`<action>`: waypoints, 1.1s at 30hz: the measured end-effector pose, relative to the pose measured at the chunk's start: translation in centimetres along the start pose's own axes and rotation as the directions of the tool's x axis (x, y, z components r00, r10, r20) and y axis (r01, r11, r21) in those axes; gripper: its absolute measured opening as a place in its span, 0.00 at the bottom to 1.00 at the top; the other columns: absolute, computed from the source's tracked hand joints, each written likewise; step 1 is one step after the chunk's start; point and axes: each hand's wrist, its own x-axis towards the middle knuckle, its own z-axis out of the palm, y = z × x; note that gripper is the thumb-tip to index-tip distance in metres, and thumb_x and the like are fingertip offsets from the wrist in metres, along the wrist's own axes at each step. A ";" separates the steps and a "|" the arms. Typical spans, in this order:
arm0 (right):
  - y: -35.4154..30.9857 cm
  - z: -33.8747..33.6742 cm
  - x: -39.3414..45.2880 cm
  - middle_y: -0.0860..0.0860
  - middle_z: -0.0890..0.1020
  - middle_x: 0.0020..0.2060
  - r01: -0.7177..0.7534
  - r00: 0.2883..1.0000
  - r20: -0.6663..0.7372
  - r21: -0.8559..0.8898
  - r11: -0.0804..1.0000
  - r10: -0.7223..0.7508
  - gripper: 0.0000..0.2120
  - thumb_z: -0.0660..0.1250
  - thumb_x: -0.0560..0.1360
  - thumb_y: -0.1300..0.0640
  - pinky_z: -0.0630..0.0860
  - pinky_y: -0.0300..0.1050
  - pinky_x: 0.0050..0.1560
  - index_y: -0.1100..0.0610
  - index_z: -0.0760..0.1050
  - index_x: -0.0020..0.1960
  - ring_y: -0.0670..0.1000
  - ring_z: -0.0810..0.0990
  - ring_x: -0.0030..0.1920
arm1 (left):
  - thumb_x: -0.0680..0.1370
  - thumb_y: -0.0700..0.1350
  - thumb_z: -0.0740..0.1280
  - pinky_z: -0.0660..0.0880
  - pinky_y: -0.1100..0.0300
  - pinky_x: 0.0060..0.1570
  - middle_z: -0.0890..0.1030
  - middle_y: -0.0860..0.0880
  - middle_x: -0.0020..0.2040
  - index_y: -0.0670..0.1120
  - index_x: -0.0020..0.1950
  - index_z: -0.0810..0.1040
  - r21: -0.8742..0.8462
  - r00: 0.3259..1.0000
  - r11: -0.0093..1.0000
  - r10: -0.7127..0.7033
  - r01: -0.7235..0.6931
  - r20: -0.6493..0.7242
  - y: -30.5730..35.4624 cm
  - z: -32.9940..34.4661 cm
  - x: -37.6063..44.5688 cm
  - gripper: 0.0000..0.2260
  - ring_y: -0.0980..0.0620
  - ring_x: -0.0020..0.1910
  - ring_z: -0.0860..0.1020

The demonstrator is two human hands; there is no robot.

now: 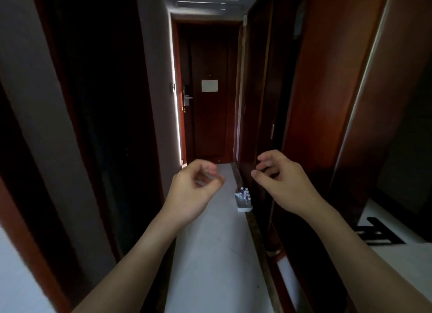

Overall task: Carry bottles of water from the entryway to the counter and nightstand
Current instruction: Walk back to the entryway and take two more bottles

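Left hand (195, 184) loosely curled, empty. Right hand (279, 179) half open, fingers curved, empty. Water bottles (245, 194) upright in white tray (243, 207) on floor at 12 o'clock, near right-side door frame (259, 214).

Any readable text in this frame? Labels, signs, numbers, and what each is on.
None readable.
Pale notice on the entry door: blank at this size, too small to read.
Water bottles in the white box on the floor: labels too small to read.
Black shape on the white surface at right: a mark, not legible as text.
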 end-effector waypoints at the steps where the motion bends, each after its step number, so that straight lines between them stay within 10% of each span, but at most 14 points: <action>1: 1.5 0.5 2.4 0.44 0.80 0.48 0.009 1.000 0.001 0.007 1.000 -0.009 0.15 0.71 0.75 0.53 0.73 0.33 0.43 0.49 0.73 0.60 0.41 0.79 0.45 | 0.66 0.57 0.71 0.79 0.50 0.52 0.84 0.53 0.43 0.51 0.46 0.81 -0.006 1.000 1.000 0.004 -0.004 -0.007 -1.2 0.9 2.3 0.15 0.50 0.44 0.82; 18: 19.3 9.9 42.2 0.44 0.81 0.48 0.072 0.994 0.081 0.093 0.993 -0.080 0.16 0.72 0.73 0.52 0.80 0.47 0.52 0.50 0.76 0.59 0.45 0.81 0.48 | 0.67 0.57 0.71 0.81 0.51 0.50 0.84 0.52 0.46 0.52 0.48 0.81 0.094 0.999 0.995 -0.020 0.024 -0.043 -19.4 7.3 38.4 0.14 0.52 0.46 0.83; 33: 33.6 19.8 76.3 0.41 0.82 0.47 -0.044 0.999 0.004 -0.012 0.999 0.044 0.14 0.72 0.74 0.51 0.74 0.28 0.42 0.48 0.75 0.58 0.38 0.81 0.46 | 0.72 0.43 0.76 0.74 0.67 0.39 0.82 0.59 0.40 0.53 0.46 0.80 0.068 0.995 0.995 0.070 -0.075 0.071 -39.8 13.2 75.4 0.08 0.63 0.38 0.79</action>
